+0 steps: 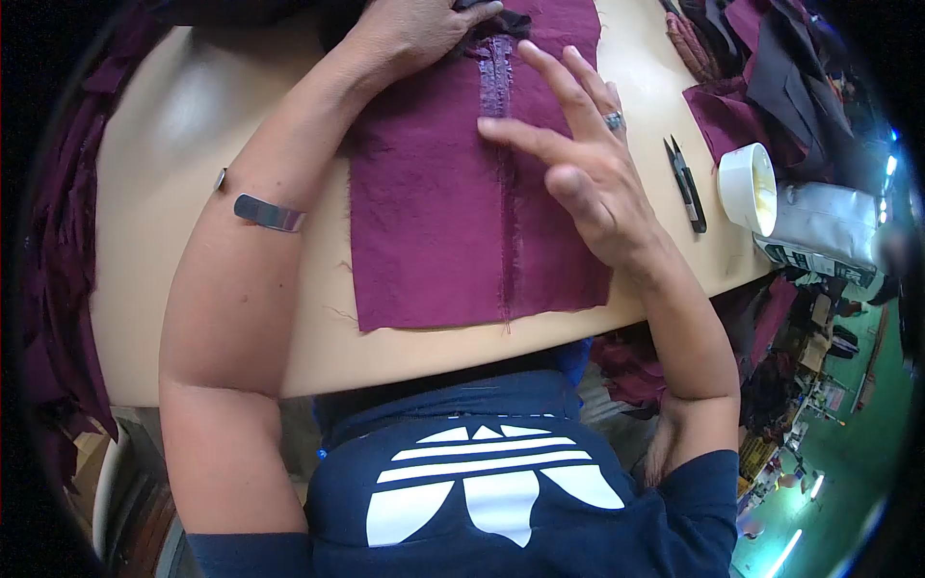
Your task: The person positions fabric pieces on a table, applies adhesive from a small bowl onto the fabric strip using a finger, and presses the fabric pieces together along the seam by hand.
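Where maroon fabric (424, 231) lies, the right hand (597, 173) is splayed.

Bright, fairly even light covers the surface (183, 144), with a soft white glare on it toward 10 o'clock. The bracelet (270, 214) between 9 and 10 and the silver packet (819, 220) at 3 catch highlights. The middle cloth (419, 222) is sharp enough to show wrinkles. Wide-lens distortion bends the outer parts, and black rounds off the corners. Toward 4 o'clock, the green floor (838, 462) looks soft and smeared, with burnt-out white streaks of light nearby.
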A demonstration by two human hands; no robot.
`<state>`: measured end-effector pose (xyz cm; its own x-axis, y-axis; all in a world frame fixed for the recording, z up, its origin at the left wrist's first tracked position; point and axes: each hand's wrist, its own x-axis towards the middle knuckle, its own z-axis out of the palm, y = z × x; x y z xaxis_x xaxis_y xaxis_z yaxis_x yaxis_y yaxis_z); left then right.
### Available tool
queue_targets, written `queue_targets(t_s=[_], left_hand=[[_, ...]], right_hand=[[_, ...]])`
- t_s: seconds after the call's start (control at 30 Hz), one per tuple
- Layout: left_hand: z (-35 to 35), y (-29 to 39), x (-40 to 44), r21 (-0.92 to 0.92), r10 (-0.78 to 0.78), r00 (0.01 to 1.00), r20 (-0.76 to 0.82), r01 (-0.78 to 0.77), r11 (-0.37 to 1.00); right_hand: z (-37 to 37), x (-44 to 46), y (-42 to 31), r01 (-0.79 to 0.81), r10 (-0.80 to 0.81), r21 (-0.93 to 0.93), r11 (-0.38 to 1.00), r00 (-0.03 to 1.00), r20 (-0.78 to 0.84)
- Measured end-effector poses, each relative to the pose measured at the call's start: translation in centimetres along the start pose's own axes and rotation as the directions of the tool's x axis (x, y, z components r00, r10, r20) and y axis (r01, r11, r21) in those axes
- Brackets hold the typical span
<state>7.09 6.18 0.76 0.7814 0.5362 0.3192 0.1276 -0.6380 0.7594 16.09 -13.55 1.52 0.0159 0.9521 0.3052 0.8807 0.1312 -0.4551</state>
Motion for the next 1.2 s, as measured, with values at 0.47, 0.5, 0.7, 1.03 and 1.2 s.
queue_targets(t_s=[0.47,0.5,0.7,1.03,1.2], left_hand=[[-0.4,0.2,-0.1,0.013,0.006,1.000,0.020,-0.006,1.000],[-0.4,0.2,-0.1,0.019,0.011,1.000,0.017,-0.012,1.000],[-0.4,0.6,-0.6,0.019,0.086,0.996,-0.031,-0.085,0.996],[-0.2,0.0,0.1,0.035,0.005,1.000,0.016,-0.006,0.999],[-0.2,0.0,0.0,0.028,0.020,1.000,0.007,-0.020,0.999]], right_hand=[[-0.3,-6.8,-4.8,0.358,-0.296,-0.337,0.871,0.929,0.221],[-0.2,-7.1,-5.0,0.381,-0.316,-0.348,0.857,0.920,0.230],[-1.4,-5.8,-4.7,0.098,-0.143,0.183,0.978,0.958,0.250],[0.0,-7.5,-5.6,0.375,-0.328,-0.263,0.889,0.922,0.204],[-2.0,-4.1,-4.3,0.020,-0.084,0.268,0.963,0.970,0.227]])
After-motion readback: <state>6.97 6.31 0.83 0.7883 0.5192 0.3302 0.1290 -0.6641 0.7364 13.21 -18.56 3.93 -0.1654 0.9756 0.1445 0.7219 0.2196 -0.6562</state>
